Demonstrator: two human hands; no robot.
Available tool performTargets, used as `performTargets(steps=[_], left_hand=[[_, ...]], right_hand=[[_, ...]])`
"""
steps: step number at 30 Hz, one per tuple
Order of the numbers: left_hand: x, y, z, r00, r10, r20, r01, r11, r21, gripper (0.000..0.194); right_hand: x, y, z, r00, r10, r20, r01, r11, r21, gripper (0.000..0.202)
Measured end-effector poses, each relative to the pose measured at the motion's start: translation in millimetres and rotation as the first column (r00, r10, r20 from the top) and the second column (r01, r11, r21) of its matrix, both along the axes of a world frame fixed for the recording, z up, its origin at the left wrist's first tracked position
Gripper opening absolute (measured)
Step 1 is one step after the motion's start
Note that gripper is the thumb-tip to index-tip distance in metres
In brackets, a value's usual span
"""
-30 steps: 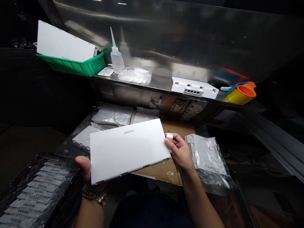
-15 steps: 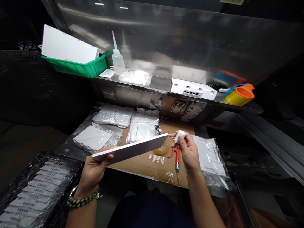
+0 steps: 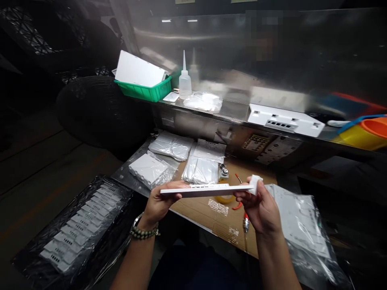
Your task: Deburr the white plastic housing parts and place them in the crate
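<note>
Seen nearly edge-on, a flat white plastic panel point(image 3: 208, 191) is held level above the cardboard-covered bench. My left hand point(image 3: 163, 201) grips its left end, thumb below and fingers over the top. At the right end, my right hand point(image 3: 260, 205) pinches a small white wad point(image 3: 254, 184), perhaps cloth or tissue, against the panel's edge; some of its fingers lie under the panel. Beneath the panel are a roll of yellow tape point(image 3: 225, 199), partly hidden, and a red-handled air blow gun point(image 3: 246, 219), partly covered by my right hand.
Bagged white panels lie at the right point(image 3: 302, 217) and stacked plastic bags point(image 3: 172, 145) at the back left. A black-lined crate point(image 3: 121, 209) of white parts stands at left. The shelf carries a green bin point(image 3: 154, 93), a squeeze bottle point(image 3: 185, 85) and a white housing point(image 3: 286, 121).
The panel has gone from a slant to nearly level, its right end now at the white wad. My right hand has come to that end. The whole view has shifted.
</note>
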State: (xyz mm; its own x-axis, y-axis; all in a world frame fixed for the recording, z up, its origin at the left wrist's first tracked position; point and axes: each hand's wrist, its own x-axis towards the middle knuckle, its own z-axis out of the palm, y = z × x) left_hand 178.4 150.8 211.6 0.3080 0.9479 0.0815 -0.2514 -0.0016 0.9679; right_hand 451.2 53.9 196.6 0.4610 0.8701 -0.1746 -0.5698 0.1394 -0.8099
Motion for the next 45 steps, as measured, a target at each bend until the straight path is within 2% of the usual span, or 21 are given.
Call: performTargets(steps=[4, 8, 10, 12, 15, 16, 17, 19, 21, 23, 25, 26, 28, 29, 31, 33, 35, 36, 39, 42, 45], left_hand=[[6, -2, 3.6, 1.000, -0.004, 0.005, 0.003, 0.996, 0.090, 0.026], [19, -11, 2.7, 0.992, 0.127, 0.017, -0.128, 0.967, 0.222, 0.028], [27, -15, -0.7, 0.980, 0.187, 0.068, -0.198, 0.951, 0.236, 0.028], [33, -17, -5.2, 0.969, 0.207, 0.137, -0.226, 0.963, 0.143, 0.036], [35, -12, -11.1, 0.908, 0.302, 0.290, -0.251, 0.947, -0.201, 0.048], [35, -9, -12.1, 0.886, 0.327, 0.329, -0.205, 0.912, -0.355, 0.048], [34, -6, -12.6, 0.876, 0.317, 0.364, -0.104, 0.860, -0.500, 0.047], [31, 2, -12.1, 0.867, 0.197, 0.457, 0.199, 0.705, -0.681, 0.055], [31, 8, -10.0, 0.832, 0.086, 0.549, 0.414, 0.561, -0.716, 0.064], [33, 12, -6.9, 0.829, 0.110, 0.548, 0.421, 0.522, -0.742, 0.056], [36, 16, -2.7, 0.846, 0.166, 0.507, 0.360, 0.524, -0.772, 0.057], [38, 17, 0.1, 0.849, 0.187, 0.494, 0.339, 0.525, -0.781, 0.062], [42, 17, 7.6, 0.843, 0.231, 0.485, 0.303, 0.541, -0.784, 0.065], [45, 16, 12.2, 0.839, 0.253, 0.482, 0.282, 0.555, -0.783, 0.064], [52, 14, 22.0, 0.832, 0.286, 0.476, 0.240, 0.587, -0.773, 0.060], [61, 10, 30.6, 0.835, 0.288, 0.469, 0.217, 0.611, -0.761, 0.058], [69, 6, 36.4, 0.844, 0.276, 0.460, 0.195, 0.640, -0.743, 0.056], [72, 4, 38.1, 0.846, 0.277, 0.455, 0.175, 0.662, -0.729, 0.054], [77, 0, 39.2, 0.836, 0.287, 0.468, 0.132, 0.723, -0.678, 0.055], [75, -2, 36.3, 0.819, 0.274, 0.504, 0.153, 0.742, -0.653, 0.055], [72, -4, 32.0, 0.815, 0.257, 0.519, 0.167, 0.753, -0.636, 0.054]], right_hand=[[-3, -3, 0.7, 0.999, -0.032, -0.009, 0.032, 0.999, 0.023, 0.036], [-4, -5, 1.6, 0.997, -0.074, 0.004, 0.074, 0.996, 0.056, 0.033], [-4, -7, 1.7, 0.995, -0.099, 0.005, 0.098, 0.993, 0.069, 0.032], [-4, -8, 1.6, 0.992, -0.126, 0.029, 0.123, 0.989, 0.085, 0.032], [-4, -11, 0.6, 0.980, -0.180, 0.090, 0.168, 0.977, 0.132, 0.029], [-4, -12, -0.1, 0.974, -0.197, 0.108, 0.180, 0.972, 0.150, 0.028], [-4, -13, -1.1, 0.970, -0.207, 0.129, 0.184, 0.969, 0.167, 0.028], [-4, -14, -4.3, 0.963, -0.192, 0.188, 0.156, 0.970, 0.187, 0.027], [0, -15, -9.6, 0.950, -0.156, 0.269, 0.107, 0.977, 0.187, 0.027], [7, -13, -16.1, 0.926, -0.116, 0.360, 0.069, 0.988, 0.139, 0.028], [17, -11, -21.6, 0.852, -0.115, 0.511, 0.110, 0.993, 0.041, 0.031], [20, -10, -23.0, 0.780, -0.134, 0.612, 0.172, 0.985, -0.004, 0.032], [21, -10, -21.3, 0.569, -0.185, 0.802, 0.319, 0.948, -0.008, 0.034], [17, -10, -18.0, 0.468, -0.196, 0.862, 0.347, 0.938, 0.025, 0.034], [-1, -12, -7.6, 0.358, -0.169, 0.918, 0.253, 0.964, 0.079, 0.035], [-28, -12, 4.9, 0.318, -0.086, 0.944, 0.022, 0.996, 0.083, 0.038], [-56, -10, 16.0, 0.280, -0.038, 0.959, -0.175, 0.980, 0.090, 0.043], [-68, -8, 20.3, 0.272, -0.039, 0.962, -0.226, 0.969, 0.104, 0.045], [-89, -2, 28.4, 0.282, -0.074, 0.957, -0.283, 0.946, 0.157, 0.038], [-94, -1, 31.6, 0.266, -0.096, 0.959, -0.314, 0.932, 0.180, 0.021], [-91, -5, 32.6, 0.214, -0.084, 0.973, -0.321, 0.935, 0.151, 0.016]])
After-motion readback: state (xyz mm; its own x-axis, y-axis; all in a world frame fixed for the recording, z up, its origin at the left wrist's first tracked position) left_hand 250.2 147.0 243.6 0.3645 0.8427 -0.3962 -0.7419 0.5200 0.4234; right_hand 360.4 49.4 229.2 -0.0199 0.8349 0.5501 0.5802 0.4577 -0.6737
